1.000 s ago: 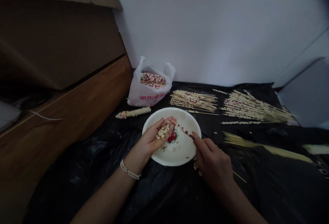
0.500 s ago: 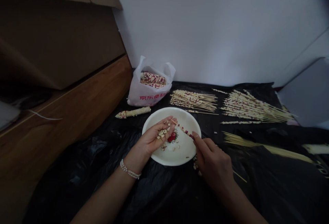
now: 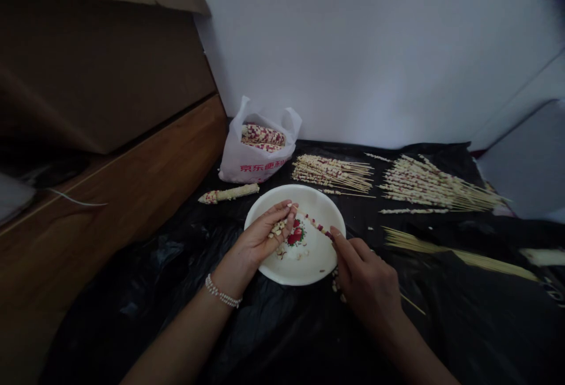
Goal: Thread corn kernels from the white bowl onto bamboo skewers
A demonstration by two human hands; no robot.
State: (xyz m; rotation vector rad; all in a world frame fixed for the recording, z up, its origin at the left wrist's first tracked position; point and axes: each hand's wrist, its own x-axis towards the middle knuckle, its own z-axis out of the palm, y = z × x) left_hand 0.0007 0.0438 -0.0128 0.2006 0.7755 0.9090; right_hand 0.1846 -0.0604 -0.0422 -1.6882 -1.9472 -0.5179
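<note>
My left hand [image 3: 265, 235] is over the white bowl [image 3: 324, 267], cupped around loose corn kernels [image 3: 278, 229]. At its fingertips a pale kernel sits at the tip of a thin skewer [image 3: 314, 222] strung with cream and dark red kernels. My right hand [image 3: 364, 267] pinches the kernel-covered part of that skewer at the bowl's right rim; the bare stick comes out behind the hand. A few kernels lie inside the bowl, beside its printed red design. More kernels, partly hidden by my right hand, lie by the bowl's right side.
Behind the bowl stands a plastic bag [image 3: 256, 168] of corn cobs [image 3: 263, 135]. A partly stripped cob [image 3: 229, 193] lies left. Filled skewers are piled at back centre [image 3: 331, 173] and right [image 3: 424, 185]. Bare skewers [image 3: 459, 254] lie right, on black plastic sheeting [image 3: 176, 308].
My left fingers have closed in at the skewer's tip, where a pale kernel now shows. The loose kernels in the palm are more covered. My right hand has hardly moved.
</note>
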